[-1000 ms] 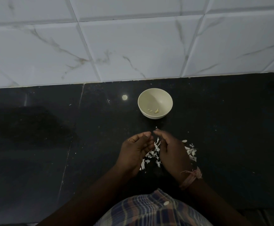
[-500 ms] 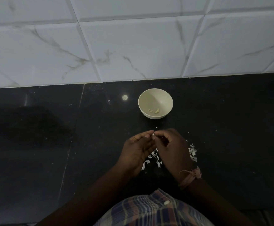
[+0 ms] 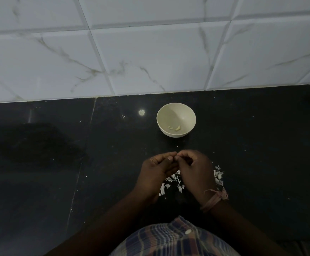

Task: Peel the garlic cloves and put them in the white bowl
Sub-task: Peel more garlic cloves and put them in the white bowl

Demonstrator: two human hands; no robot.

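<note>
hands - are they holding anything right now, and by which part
Left hand and right hand meet fingertip to fingertip, seemingly pinching something tiny; it is hidden, so cannot tell.

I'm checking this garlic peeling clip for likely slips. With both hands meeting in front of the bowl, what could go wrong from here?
1. The left hand and right hand meet fingertip to fingertip over the black counter, short of the white bowl; a slipped clove would likely land on the counter.
2. Garlic skins lie scattered under the hands, so a dropped clove could get lost among them.
3. The dim light makes leftover skin easy to miss.
</note>
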